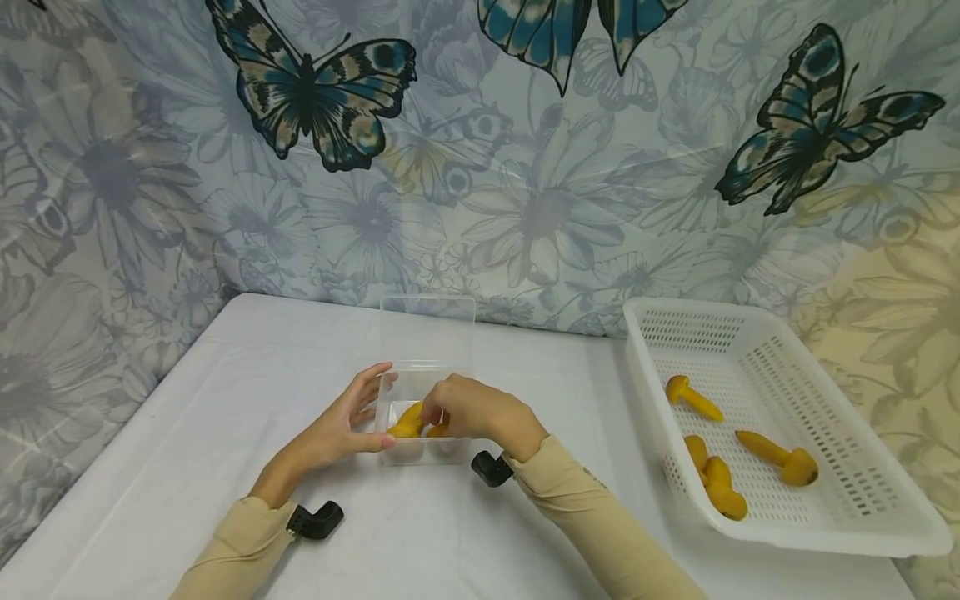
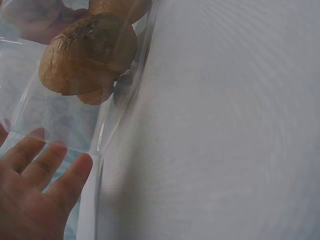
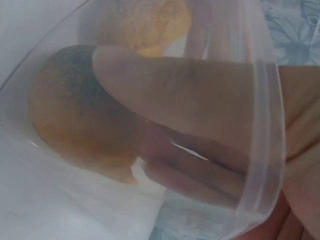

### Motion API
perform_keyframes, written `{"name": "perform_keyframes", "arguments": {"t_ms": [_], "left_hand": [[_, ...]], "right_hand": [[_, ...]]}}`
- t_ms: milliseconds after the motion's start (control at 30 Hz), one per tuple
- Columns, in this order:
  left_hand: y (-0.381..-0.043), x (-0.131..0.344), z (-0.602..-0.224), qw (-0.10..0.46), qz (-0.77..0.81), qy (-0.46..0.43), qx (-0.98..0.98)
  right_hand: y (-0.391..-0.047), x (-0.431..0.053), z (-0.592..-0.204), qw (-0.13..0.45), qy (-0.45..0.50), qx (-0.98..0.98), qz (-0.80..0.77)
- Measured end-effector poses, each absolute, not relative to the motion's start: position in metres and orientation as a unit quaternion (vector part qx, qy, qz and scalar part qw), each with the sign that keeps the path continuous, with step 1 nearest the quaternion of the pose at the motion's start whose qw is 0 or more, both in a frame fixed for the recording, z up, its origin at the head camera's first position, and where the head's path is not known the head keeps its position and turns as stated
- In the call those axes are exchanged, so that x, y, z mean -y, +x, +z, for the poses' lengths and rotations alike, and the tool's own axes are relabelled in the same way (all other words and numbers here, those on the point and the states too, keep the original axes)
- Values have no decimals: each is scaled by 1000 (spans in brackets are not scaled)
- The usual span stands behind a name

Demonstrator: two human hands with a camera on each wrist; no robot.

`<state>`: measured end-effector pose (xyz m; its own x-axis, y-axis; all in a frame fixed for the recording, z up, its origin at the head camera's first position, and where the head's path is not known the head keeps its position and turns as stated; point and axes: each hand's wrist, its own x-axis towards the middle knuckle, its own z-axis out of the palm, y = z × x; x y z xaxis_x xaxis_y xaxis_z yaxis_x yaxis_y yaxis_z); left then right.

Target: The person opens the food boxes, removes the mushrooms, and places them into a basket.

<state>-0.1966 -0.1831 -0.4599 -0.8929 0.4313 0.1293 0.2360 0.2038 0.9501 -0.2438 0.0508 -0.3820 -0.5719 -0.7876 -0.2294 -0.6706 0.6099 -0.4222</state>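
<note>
A clear plastic box [image 1: 422,455] stands on the white table with its lid raised at the back. Inside lie yellow-brown mushrooms, one [image 1: 406,423] showing at the left. My right hand [image 1: 480,410] reaches into the box and holds another mushroom [image 3: 80,115], thumb against its cap and fingers beneath. Along the box's left side is my left hand [image 1: 330,433], its thumb at the front corner and its fingers spread, fairly straight, by the wall. Through the clear plastic, the left wrist view shows a mushroom cap [image 2: 90,55] close up.
At the right stands a white perforated basket [image 1: 855,417] with several mushrooms lying in it, one of them a long-stemmed mushroom [image 1: 780,458]. A white cloth [image 1: 285,367] covers the table. Behind hangs a butterfly-patterned curtain or wall covering [image 1: 540,208]. The transparent lid [image 1: 427,329] rises behind the box.
</note>
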Motion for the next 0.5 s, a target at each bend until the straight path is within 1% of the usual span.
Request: {"name": "perform_keyframes", "arguments": {"t_ms": [167, 500], "left_hand": [[-197, 182, -461, 82, 593, 216, -771], [-197, 183, -462, 81, 591, 220, -772]], "right_hand": [[-242, -48, -380, 215, -389, -886, -135], [-244, -54, -378, 229, -412, -861, -189]]}}
